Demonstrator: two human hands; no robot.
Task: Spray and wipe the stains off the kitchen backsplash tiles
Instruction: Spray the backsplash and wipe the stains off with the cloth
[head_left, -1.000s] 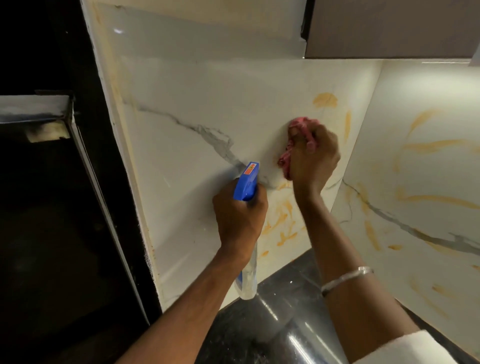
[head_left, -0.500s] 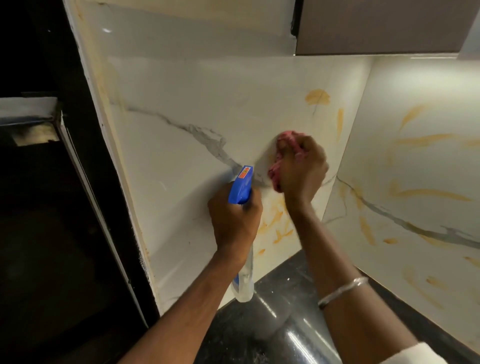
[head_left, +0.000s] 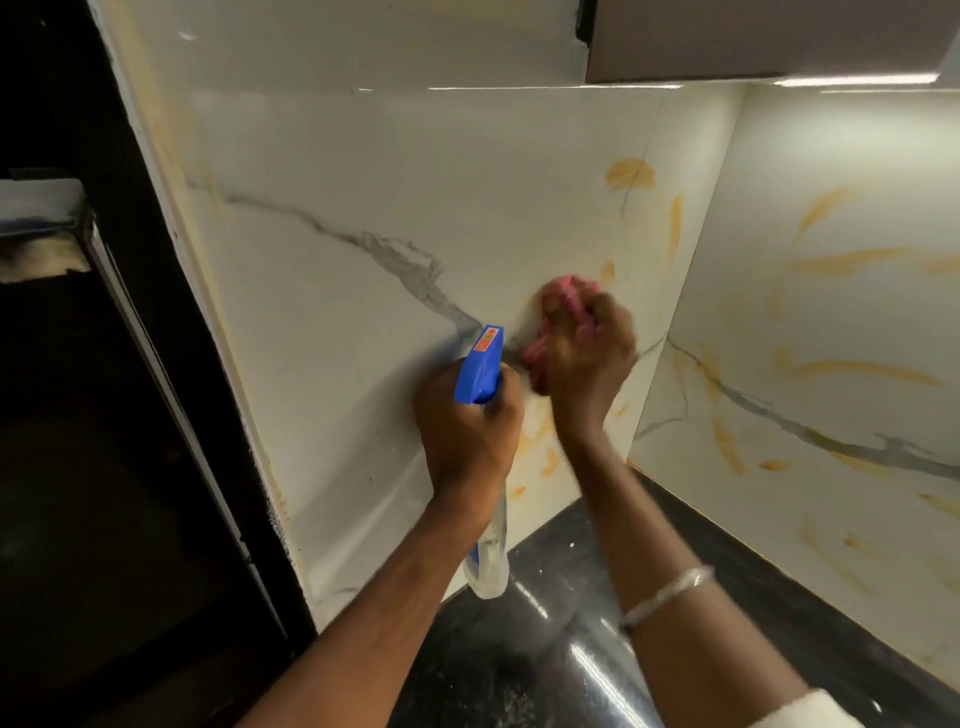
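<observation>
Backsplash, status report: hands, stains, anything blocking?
Left hand gripping spray bottle. Right hand scrubbing pink cloth on tile. Orange stains remain, more on right wall. Nothing blocking.

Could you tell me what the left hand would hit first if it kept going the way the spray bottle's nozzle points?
Probably the marble backsplash tile: the left hand aims the spray bottle straight at it, with nothing visible between.

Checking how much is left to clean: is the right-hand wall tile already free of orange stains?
No, the right-hand wall tile still carries several orange streaks, untouched by the pink cloth.
</observation>
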